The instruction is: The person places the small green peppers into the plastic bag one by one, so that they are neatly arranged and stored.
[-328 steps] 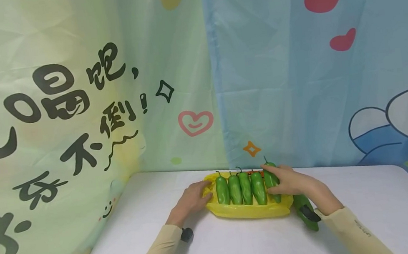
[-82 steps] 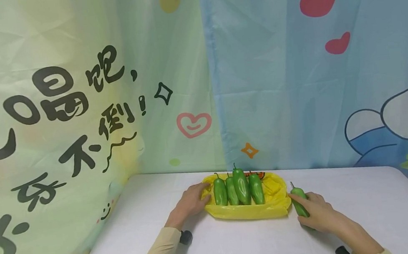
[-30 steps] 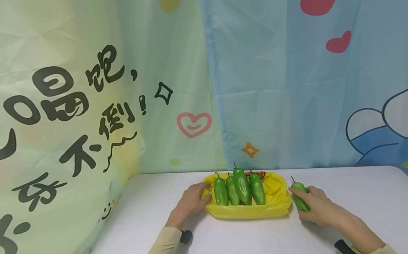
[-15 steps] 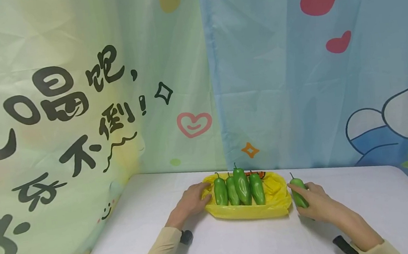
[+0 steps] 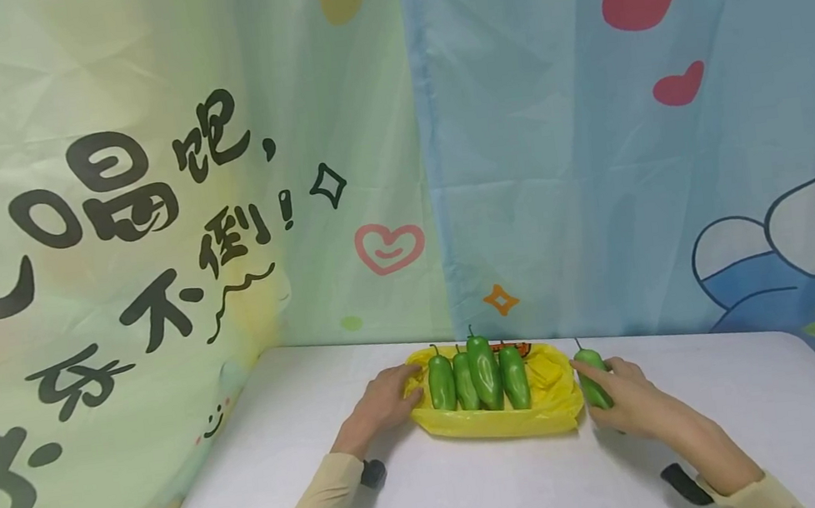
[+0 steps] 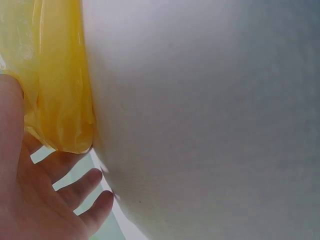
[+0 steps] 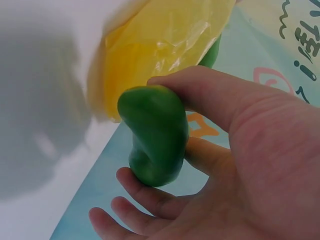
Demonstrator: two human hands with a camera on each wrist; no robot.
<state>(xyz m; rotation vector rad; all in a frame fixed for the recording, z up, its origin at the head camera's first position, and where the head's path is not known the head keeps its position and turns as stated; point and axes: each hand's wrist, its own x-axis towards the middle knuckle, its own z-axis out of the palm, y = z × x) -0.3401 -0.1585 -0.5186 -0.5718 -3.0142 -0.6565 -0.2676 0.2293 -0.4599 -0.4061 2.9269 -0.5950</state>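
My left hand [image 5: 381,401] holds the left end of a yellow plastic bag [image 5: 498,424], thumb and fingers around its rim. In the left wrist view, the thumb lies over the bag [image 6: 62,85] and the other fingers spread beneath its end. Several green peppers [image 5: 485,372] stand side by side in the bag, stems up, leaving its right part bare. Just past the bag's right end, my right hand [image 5: 639,402] pinches another green pepper [image 5: 594,379]. The right wrist view shows this pepper [image 7: 157,135] end-on between thumb and fingers.
A white-covered table [image 5: 480,497] lies under everything. Behind it hangs a printed curtain [image 5: 521,191] with hearts and lettering. Red print [image 5: 512,350] shows at the bag's back edge. Dark wrist devices [image 5: 684,484] sit at both cuffs.
Compared with the oldest frame, fewer peppers stand in the bag, and my right hand has moved right and down from it. Over the last second that hand rises slightly with its pepper. Left hand unmoved.
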